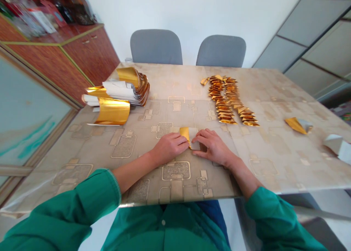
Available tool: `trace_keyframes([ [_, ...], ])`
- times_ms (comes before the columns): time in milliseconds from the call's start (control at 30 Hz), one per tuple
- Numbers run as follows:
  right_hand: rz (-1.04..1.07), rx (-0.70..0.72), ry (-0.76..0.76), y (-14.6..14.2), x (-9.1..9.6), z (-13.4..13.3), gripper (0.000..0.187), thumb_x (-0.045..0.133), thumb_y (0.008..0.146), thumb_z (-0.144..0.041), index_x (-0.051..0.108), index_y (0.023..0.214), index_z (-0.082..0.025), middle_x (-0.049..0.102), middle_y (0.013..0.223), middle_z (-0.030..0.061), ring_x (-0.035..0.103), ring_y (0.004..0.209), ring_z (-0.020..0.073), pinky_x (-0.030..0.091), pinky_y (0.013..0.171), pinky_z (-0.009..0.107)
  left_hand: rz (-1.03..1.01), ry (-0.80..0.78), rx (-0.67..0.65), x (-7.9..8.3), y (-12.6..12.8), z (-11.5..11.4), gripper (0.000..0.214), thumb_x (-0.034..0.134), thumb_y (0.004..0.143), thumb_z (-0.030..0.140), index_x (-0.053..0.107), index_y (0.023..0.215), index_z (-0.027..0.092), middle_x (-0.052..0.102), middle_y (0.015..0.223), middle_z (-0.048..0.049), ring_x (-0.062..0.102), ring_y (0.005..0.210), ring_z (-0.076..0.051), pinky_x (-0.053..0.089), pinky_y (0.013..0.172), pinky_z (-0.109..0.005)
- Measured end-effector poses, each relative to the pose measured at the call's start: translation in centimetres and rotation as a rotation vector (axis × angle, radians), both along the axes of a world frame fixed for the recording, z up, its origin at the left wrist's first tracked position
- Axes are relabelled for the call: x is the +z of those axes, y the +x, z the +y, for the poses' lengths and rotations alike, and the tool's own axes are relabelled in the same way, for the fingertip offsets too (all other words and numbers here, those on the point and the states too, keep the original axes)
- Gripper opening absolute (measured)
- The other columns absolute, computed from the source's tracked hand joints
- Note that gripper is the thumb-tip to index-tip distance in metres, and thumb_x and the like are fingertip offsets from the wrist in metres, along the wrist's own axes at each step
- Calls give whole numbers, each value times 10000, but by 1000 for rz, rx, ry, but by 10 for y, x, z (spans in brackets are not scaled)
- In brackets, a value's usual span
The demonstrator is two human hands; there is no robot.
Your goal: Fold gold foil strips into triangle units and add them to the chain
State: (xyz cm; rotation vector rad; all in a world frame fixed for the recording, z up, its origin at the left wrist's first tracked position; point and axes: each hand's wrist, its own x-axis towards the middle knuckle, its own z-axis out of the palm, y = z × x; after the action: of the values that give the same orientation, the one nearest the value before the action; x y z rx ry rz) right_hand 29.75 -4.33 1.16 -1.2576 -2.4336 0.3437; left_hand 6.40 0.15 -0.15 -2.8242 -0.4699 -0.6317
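Observation:
A small sheet of gold foil paper [188,134] with a white back lies partly folded on the patterned table [175,108] in front of me. My left hand [169,146] is curled, its fingertips pinching the sheet's gold left edge. My right hand [212,145] presses down on the white right part with bent fingers. Both sleeves are green.
A stack of gold-and-white sheets [120,94] curls at the table's back left. Two rows of several folded gold pieces [229,99] lie at the back centre-right. A loose folded gold piece [297,125] and a white piece [337,145] sit far right. Two grey chairs [156,46] stand behind.

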Motion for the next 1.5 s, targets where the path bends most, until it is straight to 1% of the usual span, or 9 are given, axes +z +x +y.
trace_keyframes([
  [133,-28,3,0,0,3,-1,307,685,867,-419,641,1099,-221,635,1049,63,523,963,222,397,828,346,-77,-43,45,-3,0,2,219,504,988,192,690,875,170,673,832,-30,595,771,-155,457,673,-265],
  [267,-25,20,26,1,2,-1,160,593,928,-261,669,1065,-229,661,1040,58,538,969,205,396,834,340,-100,-118,43,-1,-4,2,253,480,1003,220,696,880,172,684,860,-35,600,793,-149,481,709,-267],
  [367,6,34,43,1,0,-1,163,536,966,-234,697,997,-237,665,1012,49,541,949,190,396,827,330,-36,-166,4,2,-11,-1,229,477,1009,232,695,967,177,688,936,-39,611,876,-159,504,795,-285],
  [567,118,9,-19,0,-2,4,136,570,961,-279,693,948,-223,653,963,39,550,918,183,405,829,320,66,-210,-24,3,-23,-10,261,531,984,288,636,1208,205,648,1160,-67,598,1079,-220,499,959,-380],
  [800,204,-65,-138,-4,1,8,72,627,913,-244,669,871,-205,634,868,22,570,852,167,414,782,287,71,-265,-24,3,-24,-11,281,581,953,301,640,1211,206,623,1218,-89,581,1137,-253,486,977,-424],
  [933,156,-114,-159,-8,3,11,84,624,904,-245,653,837,-204,617,818,11,563,809,155,395,738,271,33,-317,-50,3,-23,-11,290,559,961,297,641,1219,192,628,1231,-94,570,1137,-260,482,978,-436],
  [1233,16,-216,-135,-18,0,11,80,624,870,-223,603,796,-205,608,816,11,538,806,163,355,730,287,-53,-494,12,2,-19,-18,384,585,930,336,596,1272,160,616,1227,-120,521,1145,-274,446,1016,-465],
  [1367,9,-213,-126,-18,1,10,108,598,893,-227,589,788,-203,604,819,14,528,802,166,340,716,293,-11,-471,20,3,-17,-19,495,580,939,392,515,1371,158,612,1214,-121,515,1135,-284,443,1013,-469],
  [1500,-52,-228,-81,-21,1,8,108,586,898,-228,576,793,-205,602,830,19,523,814,174,325,712,303,22,-403,5,2,-17,-21,454,564,948,444,563,1324,190,601,1222,-121,502,1155,-295,436,1015,-486],
])
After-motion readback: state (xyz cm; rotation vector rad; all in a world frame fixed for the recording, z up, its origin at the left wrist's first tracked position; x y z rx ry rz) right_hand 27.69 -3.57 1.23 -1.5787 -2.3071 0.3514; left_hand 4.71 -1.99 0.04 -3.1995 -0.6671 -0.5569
